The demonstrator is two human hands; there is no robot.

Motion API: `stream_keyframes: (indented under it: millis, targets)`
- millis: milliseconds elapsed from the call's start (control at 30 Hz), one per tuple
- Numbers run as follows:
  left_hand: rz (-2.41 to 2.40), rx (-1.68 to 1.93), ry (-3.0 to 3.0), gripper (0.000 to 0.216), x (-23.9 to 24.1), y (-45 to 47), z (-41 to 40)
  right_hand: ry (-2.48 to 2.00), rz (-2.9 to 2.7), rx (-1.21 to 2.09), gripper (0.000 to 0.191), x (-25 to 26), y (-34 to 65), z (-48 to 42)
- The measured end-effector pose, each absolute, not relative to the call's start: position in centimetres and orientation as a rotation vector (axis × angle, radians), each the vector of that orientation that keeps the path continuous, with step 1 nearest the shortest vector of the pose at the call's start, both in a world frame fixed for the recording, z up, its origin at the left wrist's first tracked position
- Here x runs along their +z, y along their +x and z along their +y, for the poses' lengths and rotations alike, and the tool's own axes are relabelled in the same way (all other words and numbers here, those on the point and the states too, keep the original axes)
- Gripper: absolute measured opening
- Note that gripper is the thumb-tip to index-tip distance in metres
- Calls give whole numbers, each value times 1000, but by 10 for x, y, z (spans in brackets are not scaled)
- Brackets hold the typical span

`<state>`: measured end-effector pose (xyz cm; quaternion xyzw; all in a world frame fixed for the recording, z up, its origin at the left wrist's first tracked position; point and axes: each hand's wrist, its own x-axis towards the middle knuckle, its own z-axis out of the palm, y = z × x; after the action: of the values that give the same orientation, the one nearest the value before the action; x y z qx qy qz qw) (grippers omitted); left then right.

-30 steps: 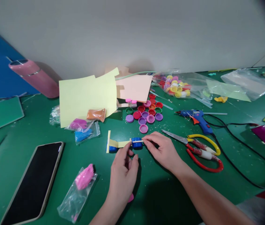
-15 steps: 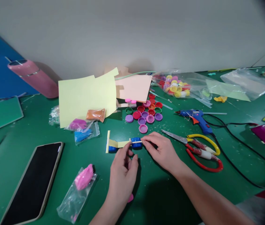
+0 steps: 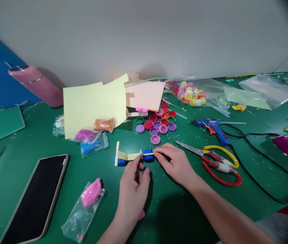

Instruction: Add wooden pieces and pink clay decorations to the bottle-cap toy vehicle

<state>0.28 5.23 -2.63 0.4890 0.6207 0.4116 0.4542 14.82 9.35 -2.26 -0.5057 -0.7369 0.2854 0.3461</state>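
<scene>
A small model of pale yellow paper strip (image 3: pixel 134 156) and blue bottle caps (image 3: pixel 148 152) lies on the green table in front of me. A thin white stick (image 3: pixel 148 154) crosses the front of the caps at its right end. My right hand (image 3: pixel 171 161) pinches the right end of this stick between thumb and fingertips. At the stick's left end, my left hand (image 3: pixel 135 183) rests its index fingertip against the model, with the thumb held apart. Part of a pink piece (image 3: pixel 141 215) shows from beneath the left hand.
Loose caps (image 3: pixel 155 139) lie behind the model. Scissors (image 3: pixel 210 157) and a blue glue gun (image 3: pixel 213 128) with its cord are to the right. On the left are a phone (image 3: pixel 35 196), bagged pink clay (image 3: pixel 92 192), yellow paper (image 3: pixel 94 105) and a pink bottle (image 3: pixel 38 84).
</scene>
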Motion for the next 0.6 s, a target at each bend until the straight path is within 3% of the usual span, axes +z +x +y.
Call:
stream_keyframes:
  millis: [600]
  targets:
    - [1536, 1017, 1217, 38, -27, 1, 51, -1301, -1895, 720, 15, -23, 147, 95]
